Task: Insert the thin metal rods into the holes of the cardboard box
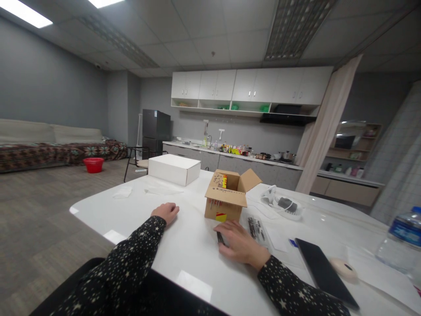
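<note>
Your right hand (241,243) bends its fingers over a dark item (220,239) on the table (187,248), just near of the open box (223,210); I cannot tell how firmly. Your left hand (166,213), left of the box, lies loosely curled, its grasp hidden.

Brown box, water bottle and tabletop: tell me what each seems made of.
Brown box: cardboard, matte, judging by its thin folded flaps and printed sides.
Water bottle: probably clear plastic, see-through and shiny, with a blue cap and label.
Tabletop: smooth, glossy white, with bright reflections; glass or lacquered board, I can't tell which.
</note>
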